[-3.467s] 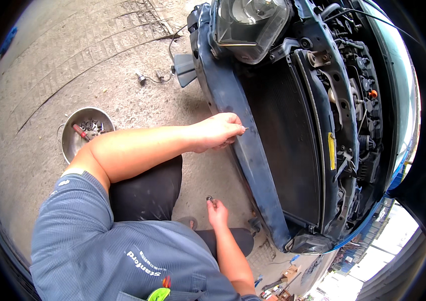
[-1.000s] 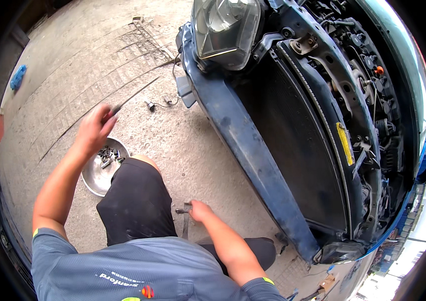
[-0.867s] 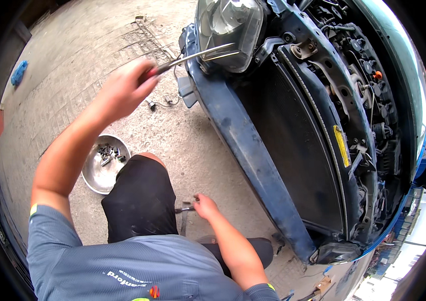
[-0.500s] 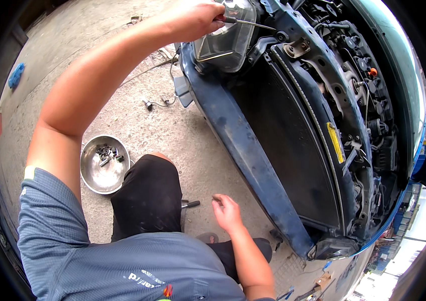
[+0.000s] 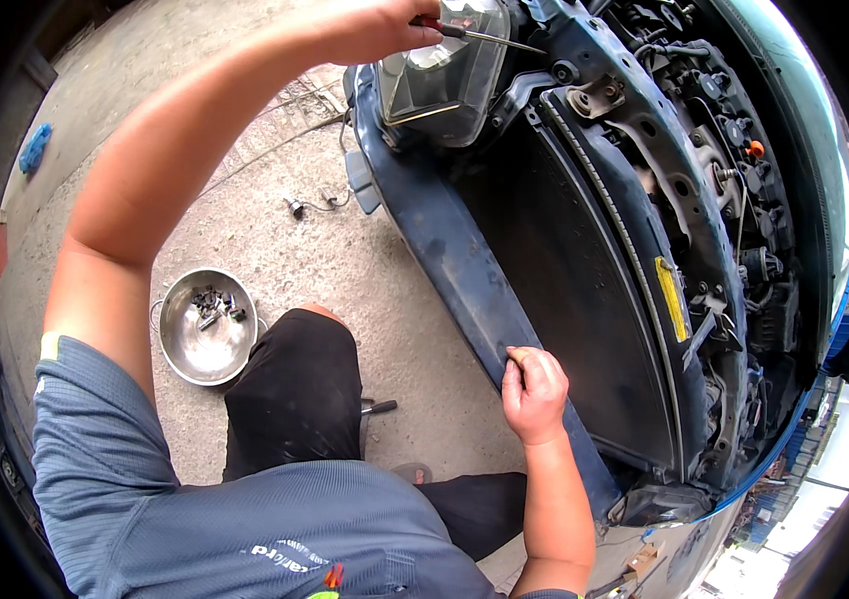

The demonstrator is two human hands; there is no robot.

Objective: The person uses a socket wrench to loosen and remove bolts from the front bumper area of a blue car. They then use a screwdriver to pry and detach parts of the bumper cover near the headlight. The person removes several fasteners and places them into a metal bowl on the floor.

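Note:
My left hand (image 5: 394, 28) is closed round the handle of a screwdriver (image 5: 494, 38) at the top of the view. Its metal shaft points right across a clear headlight (image 5: 449, 90), with the tip close to the dark blue front frame (image 5: 584, 55) of a car. Lower right, my right hand (image 5: 536, 394) is over the long dark blue bumper beam (image 5: 459, 265), thumb and fingers pinched together. Whether something small is between those fingers is hidden. Behind the beam stands a black radiator (image 5: 574, 299).
On the concrete floor a steel bowl (image 5: 210, 357) holds several small dark parts (image 5: 213, 304). A dark-handled tool (image 5: 379, 407) lies beside my leg. A wire with a connector (image 5: 296, 208) lies near the beam; a blue item (image 5: 35, 148) is far left. The engine bay (image 5: 734, 180) is exposed.
My right hand has risen and moved right, from above the floor to over the bumper beam. My left hand and the screwdriver have shifted slightly up and left.

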